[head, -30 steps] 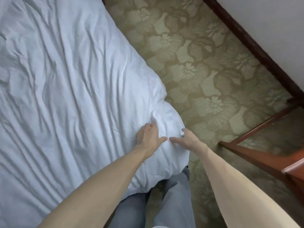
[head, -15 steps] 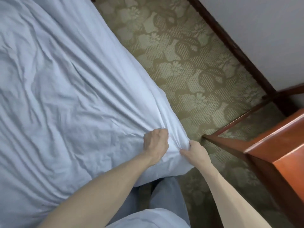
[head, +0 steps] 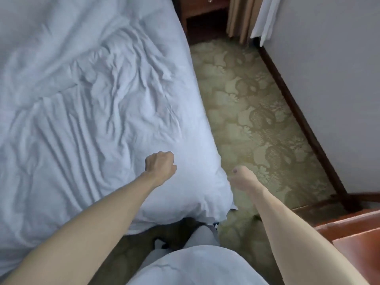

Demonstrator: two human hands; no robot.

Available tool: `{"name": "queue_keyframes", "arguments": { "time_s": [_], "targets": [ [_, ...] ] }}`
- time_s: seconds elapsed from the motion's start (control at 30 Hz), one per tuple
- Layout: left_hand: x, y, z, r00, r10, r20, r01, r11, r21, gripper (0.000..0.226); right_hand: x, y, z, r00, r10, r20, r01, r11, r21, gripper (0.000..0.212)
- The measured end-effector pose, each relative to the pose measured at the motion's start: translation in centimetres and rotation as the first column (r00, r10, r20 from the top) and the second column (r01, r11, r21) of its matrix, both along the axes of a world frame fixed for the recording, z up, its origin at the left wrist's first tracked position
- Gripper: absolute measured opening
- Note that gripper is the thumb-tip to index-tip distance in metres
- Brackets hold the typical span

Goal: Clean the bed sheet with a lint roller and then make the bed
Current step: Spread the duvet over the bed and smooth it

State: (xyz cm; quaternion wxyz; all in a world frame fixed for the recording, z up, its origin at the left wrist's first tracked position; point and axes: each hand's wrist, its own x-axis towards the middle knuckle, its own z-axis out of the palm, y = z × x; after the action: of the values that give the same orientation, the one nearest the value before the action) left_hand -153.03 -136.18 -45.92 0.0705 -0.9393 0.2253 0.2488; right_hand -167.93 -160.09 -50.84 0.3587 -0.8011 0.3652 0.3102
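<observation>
1. Bed sheet (head: 92, 99): white and heavily creased. It covers the bed across the left of the view, and its near corner hangs rounded above the carpet (head: 246, 120).
2. Left hand (head: 160, 166): over the sheet, just inside that near corner. The grip is drawn narrow into a fist, with no cloth seen in it.
3. Right hand (head: 241, 178): off the bed, just beside the corner and above the carpet. It is blurred, so the grip cannot be told.
4. Carpet: olive, with a floral pattern, running between the bed and the wall (head: 329, 79).
5. Skirting board (head: 298, 112): dark wood, along the foot of the wall.
6. Nightstand (head: 203, 9): reddish wood, at the top edge beside the bed.
7. Curtain (head: 238, 17): beige folds, just right of the nightstand.
8. Wooden furniture (head: 353, 239): reddish, at the lower right corner.
</observation>
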Motion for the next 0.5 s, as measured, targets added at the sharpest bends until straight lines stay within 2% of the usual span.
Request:
{"name": "queue_keyframes", "arguments": {
  "time_s": [0.07,0.23,0.37,0.5],
  "targets": [
    [1.3,4.7,2.4,0.991,0.128,0.042,-0.126,0.991,-0.036,0.022,4.3,3.3,2.0,0.994,0.097,0.042,-0.096,0.995,-0.032,0.024],
    [0.9,21.3,7.5,0.875,0.478,0.082,-0.466,0.875,-0.129,0.027,14.4,18.1,7.4,0.916,0.372,0.149,-0.374,0.927,-0.013,0.047],
    [-2.4,38.4,10.5,0.705,0.706,0.063,-0.688,0.703,-0.18,0.03,19.0,34.2,11.0,0.791,0.552,0.262,-0.573,0.819,0.005,0.045],
    [-7.3,54.6,12.4,0.489,0.87,0.056,-0.839,0.488,-0.24,0.029,20.2,50.8,13.5,0.604,0.727,0.327,-0.751,0.657,-0.074,0.043]
  ]
}}
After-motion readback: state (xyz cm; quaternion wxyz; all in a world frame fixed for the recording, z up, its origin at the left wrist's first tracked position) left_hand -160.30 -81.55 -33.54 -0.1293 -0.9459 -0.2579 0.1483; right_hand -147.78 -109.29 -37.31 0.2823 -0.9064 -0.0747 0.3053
